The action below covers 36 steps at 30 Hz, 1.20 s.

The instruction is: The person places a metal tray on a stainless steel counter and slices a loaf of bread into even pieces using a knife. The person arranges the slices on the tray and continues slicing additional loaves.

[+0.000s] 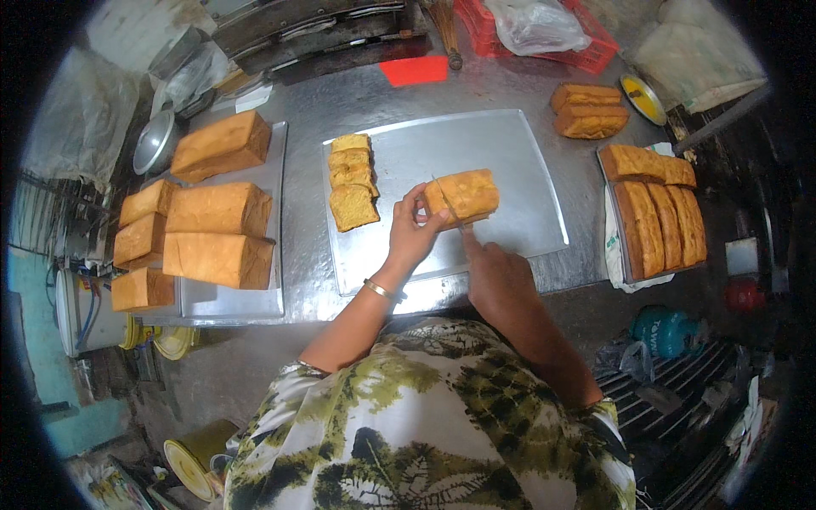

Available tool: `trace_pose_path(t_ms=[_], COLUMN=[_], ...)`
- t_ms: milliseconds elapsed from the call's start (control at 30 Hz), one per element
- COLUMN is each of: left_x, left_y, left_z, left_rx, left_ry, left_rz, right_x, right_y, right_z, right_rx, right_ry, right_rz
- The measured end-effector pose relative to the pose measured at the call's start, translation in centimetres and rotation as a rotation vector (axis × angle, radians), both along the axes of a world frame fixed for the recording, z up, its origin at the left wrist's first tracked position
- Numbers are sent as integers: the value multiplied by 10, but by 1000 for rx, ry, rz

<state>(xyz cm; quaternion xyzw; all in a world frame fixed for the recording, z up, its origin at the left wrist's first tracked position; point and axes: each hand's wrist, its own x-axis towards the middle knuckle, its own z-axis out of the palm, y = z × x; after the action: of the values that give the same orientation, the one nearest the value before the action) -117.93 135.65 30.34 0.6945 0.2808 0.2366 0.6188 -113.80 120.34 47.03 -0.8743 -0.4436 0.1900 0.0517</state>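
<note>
A small golden bread loaf (468,193) lies on a flat metal tray (414,143). My left hand (413,223) grips the loaf's left end, thumb in front and fingers behind. My right hand (500,274) is closed around a knife, its handle hidden in the fist. The knife's narrow blade (451,207) lies across the loaf near its left end; how deep it has cut cannot be told. At the tray's left side, several bread slices (354,209) overlap in a row.
Large loaves (217,209) and smaller ones stand on trays at the left, near a metal bowl (155,141). More loaves (663,223) fill a tray at the right edge; two loaves (590,121) sit behind it, beside a dish of yellow stuff (642,99). A red crate (593,57) stands at the back.
</note>
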Motion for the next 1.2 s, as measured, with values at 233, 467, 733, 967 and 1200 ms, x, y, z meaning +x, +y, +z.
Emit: trace_pose_path(t_ms=[233, 467, 733, 967, 1200], left_x=[0, 0, 4, 1, 1], left_y=[4, 3, 7, 10, 11], left_z=[5, 10, -3, 0, -4], left_rx=[-15, 49, 40, -31, 17], left_ry=[-14, 25, -7, -5, -25], left_rz=[-30, -18, -25, -58, -63], right_x=[12, 5, 5, 9, 0], right_y=[18, 6, -7, -11, -19], right_z=[-31, -30, -37, -54, -85], right_rx=[29, 122, 213, 357, 407], right_ry=[-11, -45, -34, -3, 1], right_rz=[-2, 16, 6, 10, -33])
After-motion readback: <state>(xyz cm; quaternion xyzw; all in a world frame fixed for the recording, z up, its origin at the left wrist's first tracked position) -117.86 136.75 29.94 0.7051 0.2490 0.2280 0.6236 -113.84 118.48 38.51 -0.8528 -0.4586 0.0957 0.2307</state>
